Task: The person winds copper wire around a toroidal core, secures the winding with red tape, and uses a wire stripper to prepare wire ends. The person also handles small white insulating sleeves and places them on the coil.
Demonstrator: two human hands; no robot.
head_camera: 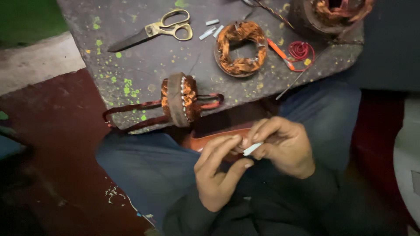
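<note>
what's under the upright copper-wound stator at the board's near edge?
The stator stands on edge on the grey paint-speckled board. Reddish sleeved leads run out along the board on both sides. Its contact patch and whatever is below the board edge are hidden.

Three copper-wound stators [180,99], one pair of scissors [153,29], four white sleeves [212,22]

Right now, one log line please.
left hand: pinching white sleeve | right hand: pinching same sleeve | stator: on board edge
</note>
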